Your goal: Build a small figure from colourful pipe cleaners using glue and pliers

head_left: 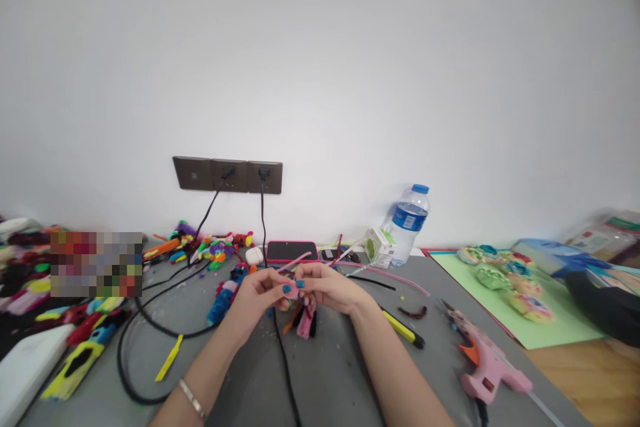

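Observation:
My left hand (260, 297) and my right hand (327, 287) meet over the middle of the grey table (330, 373). Both pinch a small pink pipe-cleaner piece (293, 291) between thumbs and fingertips, fingers closed. A thin pink pipe cleaner (296, 261) sticks up and back from the pinch. Under the hands lies a little bundle of pink, orange and black pipe cleaners (305, 319). A bracelet sits on my left wrist.
A pink glue gun (487, 363) lies right, a yellow-black cutter (404, 330) beside my right forearm. Black cables (150, 320) loop left among colourful craft pieces (75, 347). At the back stand a phone (292, 251), a water bottle (407, 223) and wall sockets (227, 175). A green sheet (525, 320) holds foam flowers.

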A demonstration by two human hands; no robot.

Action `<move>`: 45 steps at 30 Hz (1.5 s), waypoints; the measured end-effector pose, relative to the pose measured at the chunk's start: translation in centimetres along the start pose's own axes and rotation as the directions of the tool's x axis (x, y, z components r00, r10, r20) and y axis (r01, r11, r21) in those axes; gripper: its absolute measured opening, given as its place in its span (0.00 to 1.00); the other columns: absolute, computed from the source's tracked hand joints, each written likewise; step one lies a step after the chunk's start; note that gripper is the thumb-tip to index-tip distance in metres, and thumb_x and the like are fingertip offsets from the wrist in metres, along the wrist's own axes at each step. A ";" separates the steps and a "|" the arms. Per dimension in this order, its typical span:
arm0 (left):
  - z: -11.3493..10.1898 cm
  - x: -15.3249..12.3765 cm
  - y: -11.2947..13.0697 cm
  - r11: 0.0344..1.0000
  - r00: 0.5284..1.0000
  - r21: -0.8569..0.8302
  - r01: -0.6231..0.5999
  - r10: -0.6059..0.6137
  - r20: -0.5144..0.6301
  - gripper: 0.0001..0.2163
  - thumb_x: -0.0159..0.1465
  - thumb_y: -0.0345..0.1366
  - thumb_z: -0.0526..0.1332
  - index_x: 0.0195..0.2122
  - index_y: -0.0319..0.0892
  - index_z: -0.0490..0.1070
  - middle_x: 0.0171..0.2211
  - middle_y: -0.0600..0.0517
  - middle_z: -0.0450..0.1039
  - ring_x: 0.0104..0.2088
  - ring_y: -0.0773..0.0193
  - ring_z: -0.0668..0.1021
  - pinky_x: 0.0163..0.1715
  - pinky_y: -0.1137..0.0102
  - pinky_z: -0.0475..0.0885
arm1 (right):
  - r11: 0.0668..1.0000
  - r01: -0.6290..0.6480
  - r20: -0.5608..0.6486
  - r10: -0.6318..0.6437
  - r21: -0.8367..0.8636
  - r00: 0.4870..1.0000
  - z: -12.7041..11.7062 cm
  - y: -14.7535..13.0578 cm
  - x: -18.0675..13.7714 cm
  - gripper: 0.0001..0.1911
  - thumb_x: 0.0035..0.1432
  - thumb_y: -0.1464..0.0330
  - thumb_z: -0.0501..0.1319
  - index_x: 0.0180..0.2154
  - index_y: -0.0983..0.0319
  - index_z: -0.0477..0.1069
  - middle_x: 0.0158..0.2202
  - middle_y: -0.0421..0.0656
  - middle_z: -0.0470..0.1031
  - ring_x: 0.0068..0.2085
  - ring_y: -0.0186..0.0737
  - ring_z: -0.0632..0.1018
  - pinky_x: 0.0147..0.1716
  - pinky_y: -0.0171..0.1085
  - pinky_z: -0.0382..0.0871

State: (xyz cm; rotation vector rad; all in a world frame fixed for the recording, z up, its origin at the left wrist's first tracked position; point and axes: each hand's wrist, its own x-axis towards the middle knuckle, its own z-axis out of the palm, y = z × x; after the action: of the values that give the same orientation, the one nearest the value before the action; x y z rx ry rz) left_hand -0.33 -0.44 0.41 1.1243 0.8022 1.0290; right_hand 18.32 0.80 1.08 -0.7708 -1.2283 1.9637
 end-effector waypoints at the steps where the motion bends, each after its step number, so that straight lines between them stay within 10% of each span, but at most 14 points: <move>1: -0.1 0.1 -0.1 1.000 1.000 0.015 -0.010 0.010 0.008 0.13 0.48 0.41 0.73 0.28 0.37 0.76 0.22 0.51 0.77 0.20 0.69 0.75 0.22 0.75 0.70 | 1.000 0.000 -0.003 0.000 -0.009 1.000 -0.1 0.0 0.0 0.16 0.45 0.65 0.73 0.28 0.65 0.69 0.22 0.36 0.73 0.21 0.26 0.73 0.20 0.25 0.61; 20: -0.7 0.3 -0.1 0.966 0.994 0.232 -0.109 0.104 0.034 0.09 0.51 0.39 0.69 0.28 0.39 0.80 0.21 0.50 0.76 0.20 0.67 0.72 0.22 0.72 0.69 | 0.979 -0.073 -0.062 0.063 -0.188 0.996 -0.7 0.8 0.3 0.16 0.44 0.62 0.71 0.30 0.68 0.74 0.26 0.42 0.77 0.24 0.30 0.76 0.19 0.26 0.66; 45: -0.3 0.8 -1.1 0.980 0.987 0.162 -0.114 0.131 -0.095 0.13 0.53 0.41 0.68 0.35 0.40 0.74 0.29 0.50 0.76 0.29 0.62 0.76 0.26 0.72 0.70 | 0.957 0.127 -0.208 -0.184 -0.262 0.961 0.1 0.7 1.1 0.16 0.43 0.60 0.71 0.26 0.64 0.70 0.22 0.37 0.73 0.20 0.27 0.69 0.20 0.29 0.60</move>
State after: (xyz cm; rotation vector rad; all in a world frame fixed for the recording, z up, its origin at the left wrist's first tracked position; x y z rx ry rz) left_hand -0.13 0.28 -0.72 1.2742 0.9197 1.1514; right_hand 17.46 1.41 0.38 -0.9648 -1.3604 1.5630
